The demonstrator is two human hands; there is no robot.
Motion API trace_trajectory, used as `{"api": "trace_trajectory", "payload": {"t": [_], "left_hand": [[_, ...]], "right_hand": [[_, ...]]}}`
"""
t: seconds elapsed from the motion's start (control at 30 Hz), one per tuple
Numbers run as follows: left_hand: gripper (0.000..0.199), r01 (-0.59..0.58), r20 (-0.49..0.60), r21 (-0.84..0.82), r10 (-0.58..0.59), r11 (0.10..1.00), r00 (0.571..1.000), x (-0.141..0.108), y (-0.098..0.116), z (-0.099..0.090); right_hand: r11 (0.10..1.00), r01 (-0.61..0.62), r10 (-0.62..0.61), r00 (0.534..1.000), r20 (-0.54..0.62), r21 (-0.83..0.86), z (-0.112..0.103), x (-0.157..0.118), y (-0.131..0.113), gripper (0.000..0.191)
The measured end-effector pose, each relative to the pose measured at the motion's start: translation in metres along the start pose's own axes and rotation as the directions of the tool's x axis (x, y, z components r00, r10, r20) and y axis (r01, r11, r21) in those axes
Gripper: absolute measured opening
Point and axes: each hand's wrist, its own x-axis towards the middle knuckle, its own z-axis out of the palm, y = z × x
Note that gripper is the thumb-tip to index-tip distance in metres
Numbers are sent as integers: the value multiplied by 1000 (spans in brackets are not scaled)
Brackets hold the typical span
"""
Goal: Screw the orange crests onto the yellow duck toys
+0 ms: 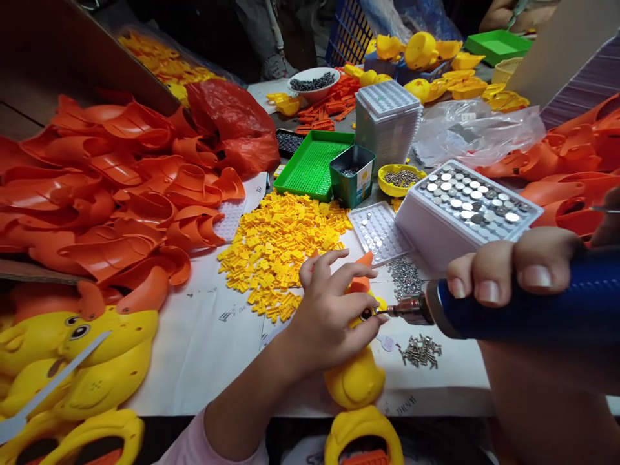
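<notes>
Left hand [325,309] pinching the bit [392,311], I should press the driver [453,313] gripped in my right hand [513,263] squarely from three o'clock.

A red plastic bag [235,123] sits left of the upper centre. At the upper centre, a white bowl [323,96] holds small dark pieces [312,82], near a blue basket [345,35]. Toward the upper right lie a crumpled clear bag [484,126] and, farther back, a shallow green tray [498,45].
</notes>
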Motion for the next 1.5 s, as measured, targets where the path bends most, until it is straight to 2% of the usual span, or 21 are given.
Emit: {"api": "trace_trajectory", "payload": {"t": [0.2,0.37,0.57,0.7,0.77,0.93,1.03,1.13,1.23,1.3,1.4,1.43,1.5], "left_hand": [[13,-25,11,11,25,1000,1000,-1,-1,1],[13,-28,20,26,28,999,999,-1,-3,2],[12,-12,19,35,11,999,1000,-1,-2,3],[15,4,27,26,-4,1000,1000,0,0,3],[14,11,35,26,-12,1000,999,0,0,2],[14,18,42,34,-20,999,999,0,-2,2],[15,7,40,26,-8,1000,999,0,-3,3],[16,15,37,29,-16,999,999,0,-3,3],[15,16,43,46,-18,999,999,0,-4,3],[14,0,47,58,-3,998,999,0,-4,4],[14,-23,33,63,21,998,999,-1,-5,4],[15,-26,21,58,24,998,999,-1,-4,5],[16,-18,0,37,18,999,1000,0,-4,5]], "right_hand": [[999,28,-27,999,32,-34,8,8,1,37],[997,42,-39,998,45,-61,11,8,1,15],[989,49,-38,996,83,-140,10,7,1,12],[993,43,-30,993,117,-111,10,9,2,16],[995,12,-4,997,77,-99,10,8,2,21],[978,-157,140,982,-123,-138,11,0,3,35],[975,-179,159,976,-151,-130,12,-5,3,39],[976,-170,149,977,-152,-137,15,-9,2,37],[976,-135,109,982,-155,-169,18,-10,0,25],[982,-66,50,994,-97,-175,17,-7,-1,17],[989,9,-13,1000,-25,-146,12,0,0,21],[989,-9,0,998,-60,-144,10,3,1,20],[992,-20,14,999,-44,-121,4,6,4,21]]}}
